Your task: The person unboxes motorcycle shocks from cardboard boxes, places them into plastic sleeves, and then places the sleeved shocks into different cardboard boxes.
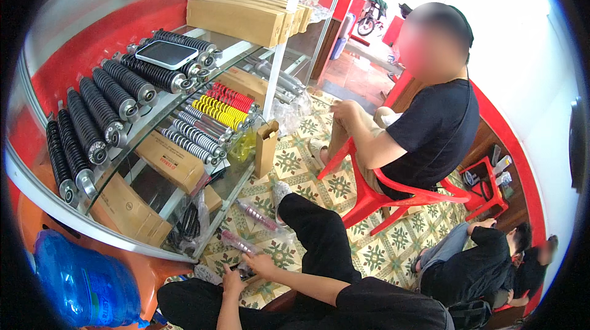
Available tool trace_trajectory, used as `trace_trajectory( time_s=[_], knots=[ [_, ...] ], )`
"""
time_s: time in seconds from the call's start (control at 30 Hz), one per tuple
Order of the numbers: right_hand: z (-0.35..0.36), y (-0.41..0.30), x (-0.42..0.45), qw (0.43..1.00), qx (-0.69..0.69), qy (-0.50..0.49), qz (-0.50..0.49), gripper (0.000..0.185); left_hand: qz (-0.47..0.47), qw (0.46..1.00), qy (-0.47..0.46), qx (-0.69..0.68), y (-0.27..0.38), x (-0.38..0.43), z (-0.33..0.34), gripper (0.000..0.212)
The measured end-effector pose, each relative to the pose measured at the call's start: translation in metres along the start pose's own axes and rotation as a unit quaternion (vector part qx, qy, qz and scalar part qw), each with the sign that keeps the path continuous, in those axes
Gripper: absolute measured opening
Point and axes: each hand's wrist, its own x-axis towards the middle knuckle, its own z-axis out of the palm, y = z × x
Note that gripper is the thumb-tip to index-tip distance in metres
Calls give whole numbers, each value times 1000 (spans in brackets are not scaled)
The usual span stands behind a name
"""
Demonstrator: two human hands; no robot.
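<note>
Low in the picture, my left hand (233, 280) and my right hand (259, 265) are close together above the tiled floor. A small dark and metallic part (244, 269) lies between them; its kind and whether either hand grips it cannot be made out. Just beyond my right hand, a pink-and-silver coil-spring shock absorber (237, 241) points away, its near end close to the fingers. Another shock absorber in clear plastic (259, 215) lies on the floor farther off, near my shoe. My fingers are partly hidden by each other.
At left, a glass shelf unit (239, 58) holds black shock absorbers (110, 94), a phone (167, 54), coloured springs (221, 111) and cardboard boxes (235, 16). A blue water jug (85, 279) stands lower left. A person (428, 122) sits on a red plastic chair (364, 196); others sit lower right.
</note>
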Motion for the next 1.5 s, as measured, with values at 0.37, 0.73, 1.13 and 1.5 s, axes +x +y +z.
trace_trajectory(
  time_s=[0.37, 0.73, 1.13, 1.5],
  knots=[
    [-22, -7, -13, 979, 88, 53, -179, 27, -6, 999, -22, -25, -10, 8, 7, 64],
    [29, -16, -16, 935, -209, -208, -197, 38, -9, 999, -47, 15, 0, 7, -1, 55],
    [18, -8, -12, 985, -56, -87, -140, 73, -1, 1000, -19, 9, 1, 4, 2, 56],
    [-15, -28, -25, 944, -132, -223, -203, 63, 14, 1000, 5, -4, -20, 10, 12, 59]
  ],
)
